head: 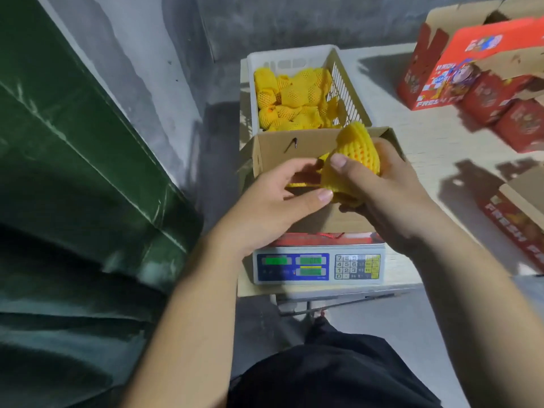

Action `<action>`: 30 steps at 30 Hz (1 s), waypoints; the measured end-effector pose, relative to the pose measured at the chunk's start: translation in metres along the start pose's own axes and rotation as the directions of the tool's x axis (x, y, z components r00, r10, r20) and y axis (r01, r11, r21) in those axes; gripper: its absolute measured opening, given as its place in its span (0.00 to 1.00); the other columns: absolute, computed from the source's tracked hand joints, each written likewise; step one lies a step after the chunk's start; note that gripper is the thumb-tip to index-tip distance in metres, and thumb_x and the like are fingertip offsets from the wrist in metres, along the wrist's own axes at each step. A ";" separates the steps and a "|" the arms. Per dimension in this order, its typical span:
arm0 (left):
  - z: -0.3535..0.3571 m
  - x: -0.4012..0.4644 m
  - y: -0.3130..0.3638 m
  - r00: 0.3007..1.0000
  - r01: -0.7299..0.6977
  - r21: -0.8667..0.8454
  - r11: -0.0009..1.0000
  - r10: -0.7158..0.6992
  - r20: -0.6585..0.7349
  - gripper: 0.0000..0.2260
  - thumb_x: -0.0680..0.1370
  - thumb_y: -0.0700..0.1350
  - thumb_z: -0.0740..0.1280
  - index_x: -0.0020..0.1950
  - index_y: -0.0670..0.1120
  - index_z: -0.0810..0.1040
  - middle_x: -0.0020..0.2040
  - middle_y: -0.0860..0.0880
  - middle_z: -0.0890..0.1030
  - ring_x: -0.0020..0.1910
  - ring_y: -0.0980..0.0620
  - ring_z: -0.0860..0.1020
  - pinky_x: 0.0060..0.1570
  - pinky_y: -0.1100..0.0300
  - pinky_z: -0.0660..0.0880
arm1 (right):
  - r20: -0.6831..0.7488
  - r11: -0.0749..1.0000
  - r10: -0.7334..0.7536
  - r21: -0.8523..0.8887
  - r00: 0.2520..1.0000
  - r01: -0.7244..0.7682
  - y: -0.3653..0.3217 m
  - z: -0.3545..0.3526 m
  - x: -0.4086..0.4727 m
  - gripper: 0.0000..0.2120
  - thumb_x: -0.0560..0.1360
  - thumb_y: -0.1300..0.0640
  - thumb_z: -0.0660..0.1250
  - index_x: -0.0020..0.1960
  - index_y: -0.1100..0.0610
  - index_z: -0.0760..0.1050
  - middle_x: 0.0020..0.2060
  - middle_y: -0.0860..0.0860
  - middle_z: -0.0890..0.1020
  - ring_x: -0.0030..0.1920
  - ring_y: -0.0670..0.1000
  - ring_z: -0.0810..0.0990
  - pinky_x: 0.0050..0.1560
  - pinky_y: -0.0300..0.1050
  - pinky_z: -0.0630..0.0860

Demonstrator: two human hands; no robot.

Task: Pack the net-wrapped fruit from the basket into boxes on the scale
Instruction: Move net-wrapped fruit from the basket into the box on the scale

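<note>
- Right hand (pixel 379 184) fingers grasp a net-wrapped fruit (pixel 357 148) at frame centre.
- Left hand (pixel 282 201) fingers pinch its yellow net (pixel 331 179).
- Open box (pixel 273 148) sits on scale (pixel 319 265).
- Basket (pixel 347 83) above holds more wrapped fruit.

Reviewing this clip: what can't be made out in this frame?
All in the head view:
- Inside of the open box on the scale: covered by both hands, so its fruit count is unknown.
- Scale readouts: green displays too blurred to read.
- Net-wrapped fruit in the right hand: the fruit type is masked by yellow foam net.
- Red boxes: cut off by the right edge.
</note>
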State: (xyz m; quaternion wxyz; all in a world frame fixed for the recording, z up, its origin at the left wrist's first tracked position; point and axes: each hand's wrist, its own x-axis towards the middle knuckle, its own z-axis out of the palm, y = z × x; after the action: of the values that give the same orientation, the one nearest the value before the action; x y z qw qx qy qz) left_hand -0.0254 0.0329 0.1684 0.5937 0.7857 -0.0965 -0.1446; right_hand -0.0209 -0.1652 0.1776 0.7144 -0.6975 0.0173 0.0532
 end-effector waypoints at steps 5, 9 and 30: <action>0.004 -0.010 -0.008 0.981 -0.102 0.034 0.994 0.106 -0.165 0.24 0.80 0.40 0.74 0.74 0.51 0.75 0.64 0.52 0.83 0.66 0.50 0.81 0.69 0.44 0.76 | 0.061 0.994 0.005 0.106 0.998 -0.012 0.002 0.025 -0.007 0.28 0.72 0.41 0.75 0.67 0.49 0.71 0.53 0.48 0.85 0.57 0.54 0.86 0.52 0.54 0.83; 0.004 -0.019 -0.013 0.951 -0.157 0.044 0.987 0.163 -0.261 0.23 0.79 0.39 0.73 0.73 0.51 0.76 0.64 0.54 0.83 0.65 0.53 0.81 0.66 0.46 0.79 | 0.087 0.994 -0.022 0.111 0.996 0.012 -0.001 0.033 -0.015 0.27 0.74 0.47 0.75 0.68 0.54 0.70 0.59 0.56 0.83 0.58 0.57 0.85 0.52 0.53 0.83; -0.019 -0.051 -0.010 0.940 -0.041 0.287 0.957 0.134 -0.313 0.13 0.83 0.45 0.65 0.63 0.60 0.81 0.55 0.64 0.83 0.50 0.65 0.82 0.52 0.63 0.76 | 0.301 0.463 -0.014 -0.844 0.954 0.273 -0.003 0.017 0.074 0.52 0.72 0.30 0.63 0.85 0.51 0.43 0.83 0.59 0.58 0.82 0.64 0.53 0.81 0.62 0.54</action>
State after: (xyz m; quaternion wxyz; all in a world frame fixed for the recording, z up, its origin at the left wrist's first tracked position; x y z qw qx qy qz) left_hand -0.0675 0.0695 0.1691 0.4919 0.8686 -0.0506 0.0304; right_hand 0.0519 -0.1448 0.1739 0.2542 -0.9500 -0.1620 0.0816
